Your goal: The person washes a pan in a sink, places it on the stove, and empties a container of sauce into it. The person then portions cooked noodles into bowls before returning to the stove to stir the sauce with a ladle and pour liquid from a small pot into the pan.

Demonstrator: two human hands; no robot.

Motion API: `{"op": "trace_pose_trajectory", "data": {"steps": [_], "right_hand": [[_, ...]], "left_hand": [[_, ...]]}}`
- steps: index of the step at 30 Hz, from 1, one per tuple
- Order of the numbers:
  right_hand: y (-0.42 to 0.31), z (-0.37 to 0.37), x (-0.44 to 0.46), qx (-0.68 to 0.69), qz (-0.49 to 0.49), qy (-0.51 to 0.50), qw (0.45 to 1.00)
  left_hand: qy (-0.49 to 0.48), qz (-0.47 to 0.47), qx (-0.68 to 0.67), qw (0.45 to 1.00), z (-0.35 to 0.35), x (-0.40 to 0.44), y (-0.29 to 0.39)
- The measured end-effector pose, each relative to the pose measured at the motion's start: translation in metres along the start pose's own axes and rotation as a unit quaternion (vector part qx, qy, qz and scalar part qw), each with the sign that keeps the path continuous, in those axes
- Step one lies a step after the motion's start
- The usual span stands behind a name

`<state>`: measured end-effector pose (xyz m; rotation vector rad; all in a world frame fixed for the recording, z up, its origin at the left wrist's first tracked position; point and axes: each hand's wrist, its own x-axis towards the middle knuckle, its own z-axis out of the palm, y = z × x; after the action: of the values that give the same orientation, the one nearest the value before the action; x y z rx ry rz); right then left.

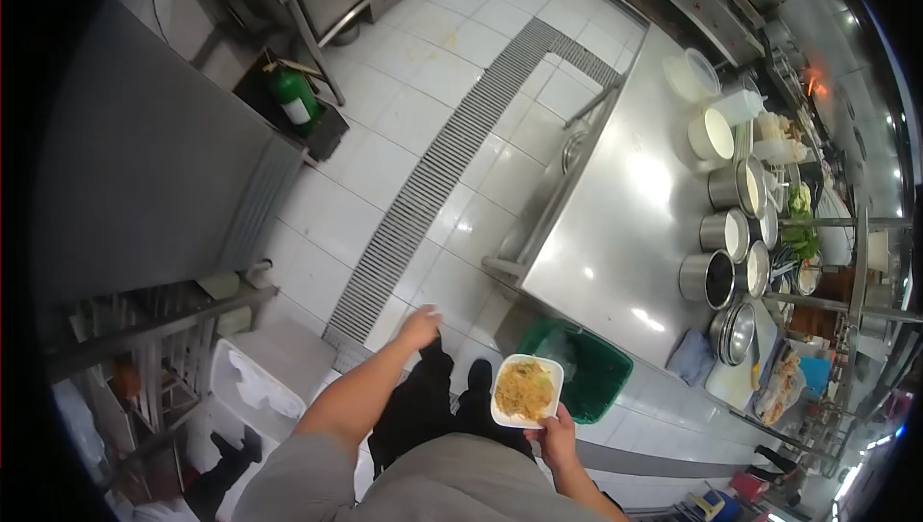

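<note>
"Head view, starting at the left: what's there?"

"A big grey cabinet (173,157), then a pale tub (219,380) with crumpled white material (258,389) in it."

"And the left hand (418,328)?"

"Out over the tiled floor, near the floor grate (385,248). Its fingers look bunched, with a small pale spot at the tips. I can't tell whether they hold anything."

"Where's the food (526,389)?"

"In the white container (499,410), in front of the person's body, right of the left hand. The right hand (556,437) grips its lower right corner, fingers narrowed on the rim."

"So how far along is it?"

"Food is in and spread across most of the container, so I'd judge the filling largely done. No lid is on, and the container is held, not set down. Whether anything more is left, I can't tell."

"Further right?"

"The green bin (608,378), partly hidden by the container in this view, then the steel table (606,234), with metal pots (700,278) along its far side."
</note>
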<state>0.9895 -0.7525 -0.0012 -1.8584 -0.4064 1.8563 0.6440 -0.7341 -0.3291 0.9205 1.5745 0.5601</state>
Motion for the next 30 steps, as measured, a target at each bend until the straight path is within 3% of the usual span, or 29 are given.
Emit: {"op": "trace_pose_trajectory", "data": {"steps": [1, 3, 6, 7, 10, 15, 19, 21, 23, 24, 26, 28, 29, 30], "right_hand": [[-0.011, 0.019, 0.004, 0.005, -0.002, -0.007, 1.000], [-0.031, 0.056, 0.016, -0.026, -0.013, -0.066, 0.997], [-0.054, 0.102, 0.038, -0.040, -0.017, -0.129, 0.991], [-0.065, 0.117, 0.046, -0.034, -0.016, -0.131, 0.991], [-0.098, 0.161, 0.069, -0.074, -0.006, -0.170, 0.983], [-0.160, 0.235, 0.126, -0.050, 0.021, -0.177, 0.983], [-0.190, 0.284, 0.186, 0.042, 0.043, -0.122, 0.991], [-0.197, 0.296, 0.224, 0.092, 0.049, -0.099, 0.990], [-0.202, 0.304, 0.260, 0.141, 0.035, -0.068, 0.987], [-0.208, 0.307, 0.279, 0.179, 0.036, -0.032, 0.983], [-0.210, 0.303, 0.325, 0.230, 0.024, 0.051, 0.972], [-0.218, 0.296, 0.361, 0.266, 0.016, 0.113, 0.957], [-0.221, 0.287, 0.378, 0.291, 0.019, 0.171, 0.941], [-0.217, 0.276, 0.397, 0.326, 0.006, 0.207, 0.922]], "left_hand": [[0.060, 0.005, 0.007, 0.998, -0.054, -0.020, 0.018], [0.123, -0.189, 0.022, 0.974, -0.150, -0.059, 0.100], [0.231, -0.157, 0.027, 0.960, -0.248, -0.069, 0.035], [0.257, -0.139, 0.025, 0.956, -0.275, -0.076, 0.038], [0.293, -0.212, -0.053, 0.931, -0.333, -0.107, 0.065], [0.322, -0.244, -0.144, 0.904, -0.346, -0.200, 0.005], [0.327, -0.380, -0.265, 0.823, -0.292, -0.281, -0.058], [0.282, -0.443, -0.347, 0.777, -0.254, -0.320, -0.104], [0.206, -0.535, -0.305, 0.760, -0.221, -0.321, -0.058], [0.115, -0.524, -0.294, 0.791, -0.218, -0.312, -0.054], [-0.022, -0.473, -0.214, 0.854, -0.223, -0.294, -0.067], [-0.122, -0.321, 0.104, 0.933, -0.242, -0.257, -0.110], [-0.142, -0.260, 0.251, 0.922, -0.260, -0.228, -0.126], [-0.155, -0.179, 0.320, 0.917, -0.324, -0.185, -0.040]]}}
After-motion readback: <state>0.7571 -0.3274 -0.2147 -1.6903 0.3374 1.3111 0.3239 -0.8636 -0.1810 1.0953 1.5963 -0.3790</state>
